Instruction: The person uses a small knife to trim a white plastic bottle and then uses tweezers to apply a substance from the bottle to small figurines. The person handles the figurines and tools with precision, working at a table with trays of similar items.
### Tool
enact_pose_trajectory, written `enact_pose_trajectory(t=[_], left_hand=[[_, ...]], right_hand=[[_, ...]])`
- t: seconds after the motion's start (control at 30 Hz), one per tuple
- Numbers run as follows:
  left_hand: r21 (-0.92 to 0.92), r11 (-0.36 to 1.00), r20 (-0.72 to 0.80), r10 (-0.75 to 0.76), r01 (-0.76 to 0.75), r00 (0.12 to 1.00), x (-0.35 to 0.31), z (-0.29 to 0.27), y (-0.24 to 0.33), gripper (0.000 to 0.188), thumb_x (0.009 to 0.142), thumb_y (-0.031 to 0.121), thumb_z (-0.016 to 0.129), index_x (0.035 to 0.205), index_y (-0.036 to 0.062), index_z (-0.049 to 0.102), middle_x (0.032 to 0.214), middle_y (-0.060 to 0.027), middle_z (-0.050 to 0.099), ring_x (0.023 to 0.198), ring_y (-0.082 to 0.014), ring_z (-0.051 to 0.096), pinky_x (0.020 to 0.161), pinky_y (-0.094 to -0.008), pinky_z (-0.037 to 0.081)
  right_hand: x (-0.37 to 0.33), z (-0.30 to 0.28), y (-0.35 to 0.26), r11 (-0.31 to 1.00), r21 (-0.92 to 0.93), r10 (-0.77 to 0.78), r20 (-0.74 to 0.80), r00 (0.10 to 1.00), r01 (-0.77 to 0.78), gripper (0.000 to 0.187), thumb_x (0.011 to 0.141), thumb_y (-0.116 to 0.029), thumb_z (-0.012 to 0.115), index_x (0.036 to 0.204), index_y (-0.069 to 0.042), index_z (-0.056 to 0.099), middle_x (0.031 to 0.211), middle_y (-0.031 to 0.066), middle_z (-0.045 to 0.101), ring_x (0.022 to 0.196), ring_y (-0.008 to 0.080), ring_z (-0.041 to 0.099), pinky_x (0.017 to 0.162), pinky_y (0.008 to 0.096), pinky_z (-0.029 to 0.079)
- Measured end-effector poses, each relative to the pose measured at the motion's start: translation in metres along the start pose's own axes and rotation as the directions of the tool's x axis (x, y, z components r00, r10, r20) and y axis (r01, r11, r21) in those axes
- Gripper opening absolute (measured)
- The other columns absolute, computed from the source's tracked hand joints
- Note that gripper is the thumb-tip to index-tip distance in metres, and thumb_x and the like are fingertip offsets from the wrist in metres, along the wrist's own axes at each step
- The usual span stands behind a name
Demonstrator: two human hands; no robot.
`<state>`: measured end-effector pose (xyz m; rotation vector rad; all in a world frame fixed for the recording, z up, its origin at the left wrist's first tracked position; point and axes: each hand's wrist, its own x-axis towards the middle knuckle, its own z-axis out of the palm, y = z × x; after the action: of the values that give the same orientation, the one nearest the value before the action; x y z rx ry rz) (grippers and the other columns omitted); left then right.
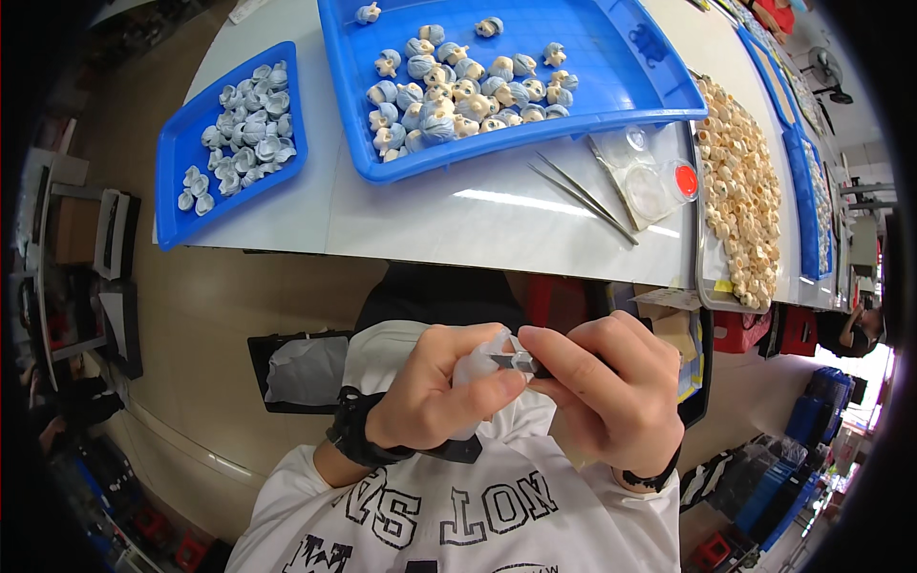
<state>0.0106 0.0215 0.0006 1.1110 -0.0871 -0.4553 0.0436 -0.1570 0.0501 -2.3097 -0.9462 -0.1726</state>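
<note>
Close in front of my chest, both hands are together. My left hand (430, 396) is closed around a small whitish, translucent piece (471, 366), largely covered by the fingers. Pinched in my right hand (611, 387) is a small metal-tipped tool (517, 360) with a dark grip; its exact kind is hard to make out. The metal tip meets the whitish piece beside my left thumb. On the table beyond lie a pair of tweezers (583, 196) and another slim metal tool (611, 177).
A large blue tray (630, 81) holds several doll heads with blue hair. Left of it, a smaller blue tray (170, 162) contains grey-blue hair shells. A metal tray (708, 272) of cream parts stands right, near a red-capped clear jar (659, 186). The white table's edge (458, 256) runs beyond my hands.
</note>
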Motion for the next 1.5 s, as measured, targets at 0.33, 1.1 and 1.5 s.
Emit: enact_pose_trajectory(t=[0.33,1.1,1.5], left_hand=[[-0.086,0.996,-0.091,0.031,-0.039,0.995,0.002,0.006,-0.002,0.022,0.087,0.018,0.053,0.073,0.0021,0.052,0.057,0.0008,0.050,0.052,-0.0036,0.047,0.047,-0.0213,0.035],[-0.130,0.985,-0.196,0.091,-0.118,0.976,0.009,0.014,-0.003,0.020,0.088,0.020,0.054,0.077,0.0040,0.049,0.065,0.0006,0.052,0.057,-0.0042,0.048,0.050,-0.0204,0.039],[-0.196,0.976,-0.074,0.083,-0.096,0.994,-0.002,0.017,0.000,0.021,0.084,0.022,0.060,0.080,0.0035,0.051,0.066,0.0000,0.053,0.059,-0.0052,0.049,0.053,-0.0219,0.039]], right_hand=[[-0.007,0.026,-0.007,0.995,-0.040,0.076,-0.215,0.974,-0.086,0.039,0.058,-0.006,0.073,0.096,-0.006,0.066,0.069,0.0015,0.051,0.052,0.0148,0.045,0.043,0.0248,0.036],[-0.003,0.045,-0.018,0.961,0.102,0.277,-0.336,0.900,-0.257,0.032,0.068,-0.001,0.068,0.099,-0.003,0.064,0.071,0.0063,0.056,0.059,0.0187,0.052,0.051,0.0281,0.043],[-0.009,0.028,-0.020,0.812,0.505,0.427,-0.174,0.887,-0.291,0.032,0.070,0.001,0.065,0.102,0.000,0.060,0.077,0.0082,0.058,0.057,0.0132,0.050,0.050,0.0235,0.041]])
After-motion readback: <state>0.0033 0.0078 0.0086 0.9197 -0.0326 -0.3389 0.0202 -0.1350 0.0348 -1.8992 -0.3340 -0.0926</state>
